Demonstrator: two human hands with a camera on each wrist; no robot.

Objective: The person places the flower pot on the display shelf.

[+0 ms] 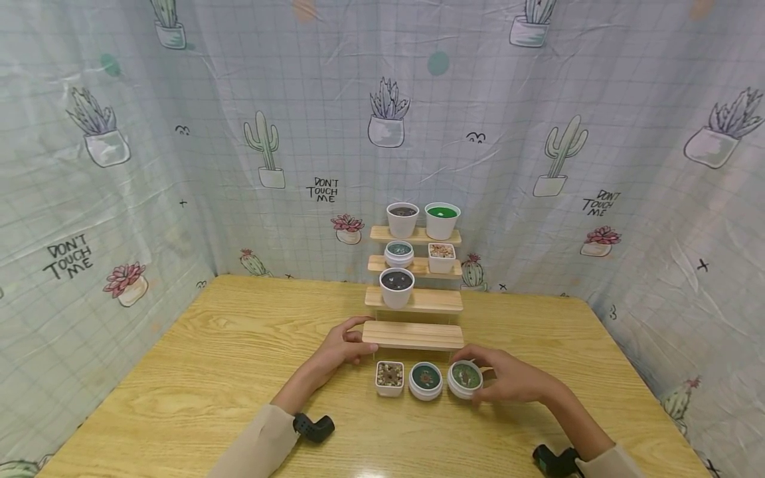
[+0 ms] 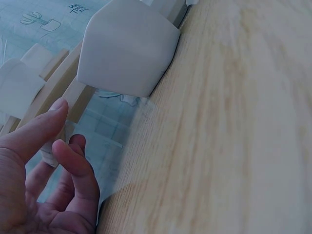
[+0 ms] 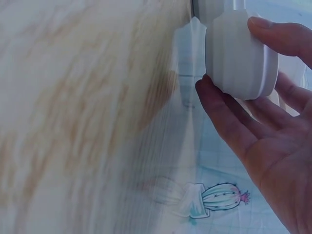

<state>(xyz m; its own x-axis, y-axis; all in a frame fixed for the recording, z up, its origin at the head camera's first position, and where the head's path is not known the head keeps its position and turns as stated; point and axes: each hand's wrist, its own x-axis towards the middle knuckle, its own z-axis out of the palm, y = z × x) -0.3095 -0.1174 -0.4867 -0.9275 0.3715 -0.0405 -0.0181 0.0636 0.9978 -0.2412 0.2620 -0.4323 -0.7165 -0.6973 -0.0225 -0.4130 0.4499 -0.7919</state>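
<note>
A tiered wooden plant stand (image 1: 412,334) faces me. My left hand (image 1: 339,348) holds the left end of its lowest shelf, thumb on the front edge. In front of the stand is a row of three white pots. At its right end, my right hand (image 1: 516,377) grips a round pot (image 3: 239,58) with green filling, thumb and fingers around its side. The middle one is a round pot (image 1: 425,378) with dark green filling. Nearest my left hand sits a square pot (image 1: 390,376) of pebbles, seen from the side in the left wrist view.
Higher shelves carry a dark-filled pot (image 1: 397,285), a low round pot (image 1: 399,252), a square pebble pot (image 1: 441,256), a brown-filled pot (image 1: 402,218) and a green-filled pot (image 1: 442,219). A cactus-print curtain (image 1: 329,79) hangs behind the wooden table (image 1: 257,332).
</note>
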